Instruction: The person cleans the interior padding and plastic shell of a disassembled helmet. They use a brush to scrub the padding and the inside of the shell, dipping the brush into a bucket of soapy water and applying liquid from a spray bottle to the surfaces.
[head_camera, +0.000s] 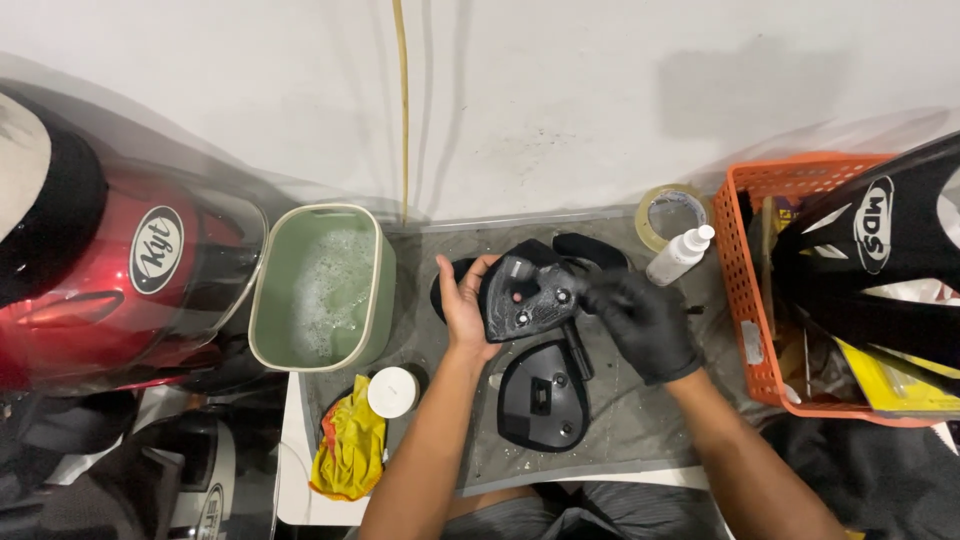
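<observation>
My bare left hand (463, 303) holds a black plastic helmet side cover (528, 298) by its left edge, inner side with screw posts facing up. My right hand (645, 320), in a black glove, pinches the cover's right end. Just below them a second black side cover (543, 395) lies flat on the grey mat (620, 420). Black helmet pads (590, 248) lie on the mat behind the held part.
A green tub of soapy water (322, 287) stands left of the mat. A red helmet (120, 270) is far left, an orange basket (752, 300) with a black helmet (880, 240) on the right. Also here are a tape roll (672, 213), a white spray bottle (681, 254), a white lid (392, 391) and a yellow cloth (350, 447).
</observation>
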